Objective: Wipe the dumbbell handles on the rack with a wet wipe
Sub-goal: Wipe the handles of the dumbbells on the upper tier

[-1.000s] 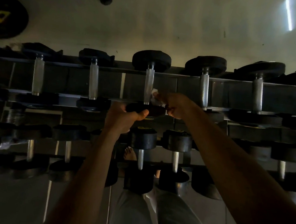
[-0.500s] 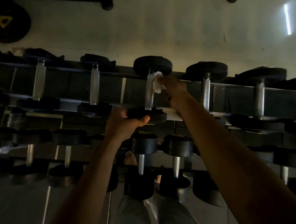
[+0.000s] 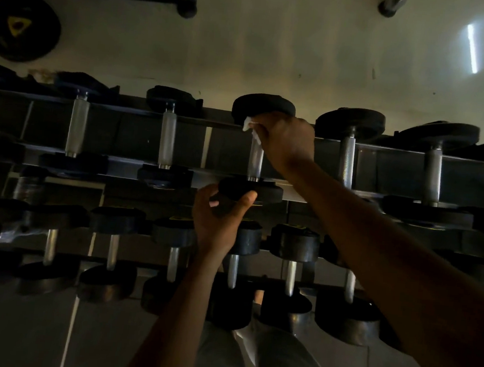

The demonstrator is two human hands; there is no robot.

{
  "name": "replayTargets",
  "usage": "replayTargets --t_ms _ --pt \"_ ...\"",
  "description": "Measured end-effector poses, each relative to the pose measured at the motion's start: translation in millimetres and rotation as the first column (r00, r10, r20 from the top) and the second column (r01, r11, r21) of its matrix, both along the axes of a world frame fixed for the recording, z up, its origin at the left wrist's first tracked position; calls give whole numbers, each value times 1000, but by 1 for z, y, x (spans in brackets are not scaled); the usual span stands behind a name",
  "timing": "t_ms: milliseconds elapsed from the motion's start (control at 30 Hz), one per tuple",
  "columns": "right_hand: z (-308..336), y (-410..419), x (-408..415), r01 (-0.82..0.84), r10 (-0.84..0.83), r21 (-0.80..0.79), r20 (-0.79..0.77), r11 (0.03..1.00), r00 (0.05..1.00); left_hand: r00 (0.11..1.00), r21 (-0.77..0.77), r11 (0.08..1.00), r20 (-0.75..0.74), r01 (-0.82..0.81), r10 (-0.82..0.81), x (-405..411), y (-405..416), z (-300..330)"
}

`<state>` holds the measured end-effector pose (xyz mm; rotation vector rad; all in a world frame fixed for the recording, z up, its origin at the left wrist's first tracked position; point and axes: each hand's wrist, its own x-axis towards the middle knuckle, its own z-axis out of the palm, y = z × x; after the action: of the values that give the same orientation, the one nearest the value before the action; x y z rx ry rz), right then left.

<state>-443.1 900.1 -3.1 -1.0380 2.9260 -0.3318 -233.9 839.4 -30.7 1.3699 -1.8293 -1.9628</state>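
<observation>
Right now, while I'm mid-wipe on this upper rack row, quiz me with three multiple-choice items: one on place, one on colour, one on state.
1. Where on the handle is the wipe?
A. At the far end, by the far head
B. At the near end, by the near head
C. Off the handle, on the floor

2. What colour is the wipe?
A. Blue
B. Yellow
C. White

3. What is the left hand doing?
A. Hanging idle
B. Gripping the near head of the same dumbbell
C. Holding a second wipe

Answers:
1 A: the right hand presses the wet wipe against the top of the handle, just under the far head.
2 C: the wipe shows white against the dark rack.
3 B: the left hand curls its fingers and thumb round the near head.
</observation>
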Motion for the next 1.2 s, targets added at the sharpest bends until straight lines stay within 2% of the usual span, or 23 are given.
replayTargets --t_ms 167,267,467,533,600,733,1000,1200 --pt "5 -3 -5 -118 143 205 -113 972 983 999 -21 1000 -32 -14 13 2 -2 -5" --pt "3 -7 -6 -230 270 315 -90 921 959 1000 -52 999 1 -1 1 2 -4 -8" --pt "12 -26 -14 -222 272 352 -101 909 957 998 -104 993 19 64 -63 3 -12 -6" --pt "8 -31 -20 -275 308 377 -29 884 951 997 -80 994 24 68 -67 3 -15 -6" --pt "10 -34 -21 -348 333 403 110 847 937 996 -57 995 45 80 -77 5 -18 -7" --pt "15 -40 -20 -423 311 499 294 756 904 993 -29 994 66 103 -100 6 -25 -12" --pt "29 -52 -15 -544 266 578 496 609 826 991 23 992 35 126 -127 8 -31 -20" --pt "24 -53 -6 -594 173 579 619 558 766 987 -7 987 33 158 -158 7 -34 -26"
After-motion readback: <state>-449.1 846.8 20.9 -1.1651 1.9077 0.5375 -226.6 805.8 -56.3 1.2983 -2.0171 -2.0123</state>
